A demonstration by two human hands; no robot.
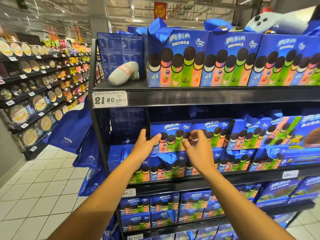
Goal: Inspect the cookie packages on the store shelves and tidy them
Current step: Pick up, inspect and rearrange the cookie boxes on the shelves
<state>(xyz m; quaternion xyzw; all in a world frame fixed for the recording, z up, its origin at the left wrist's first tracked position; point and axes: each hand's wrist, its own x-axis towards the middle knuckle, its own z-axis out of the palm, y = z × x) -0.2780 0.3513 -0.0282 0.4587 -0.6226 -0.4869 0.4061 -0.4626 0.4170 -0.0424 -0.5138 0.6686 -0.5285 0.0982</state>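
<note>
A supermarket aisle with a pale tiled floor runs off to the left, lined with dark shelves of round-lidded cake and pastry packs (34, 104). Blue shopping bags (71, 132) hang off the left upright of the nearer black shelf unit (190, 96), and a price tag (110, 99) reading 21.80 sits at the left end of its top shelf edge. Above that tag a grey handheld controller (123, 72) lies at the left end of the top shelf, beside a row of tall blue cookie gift boxes.

On the middle shelf the boxes are stacked two high. The target box (170, 135) is the upper one near the left end, standing upright on the box below. The left hand (147, 144) reaches to its left edge, fingers spread, with the thumb lying over the front face — it looks to be bracing or lightly holding that corner rather than clamping it. The right hand (197, 146) hovers at the box's right edge with fingers loosely curled; I cannot tell whether it has hold of anything yet. Further right, neighbouring boxes (245, 134) lean out of line.

I judge the box to be light, stiff printed card with a smooth, somewhat slippery face and a soft fabric handle on top. It is best taken by both side edges and slid square — squeezing the front panel could dent it.
</note>
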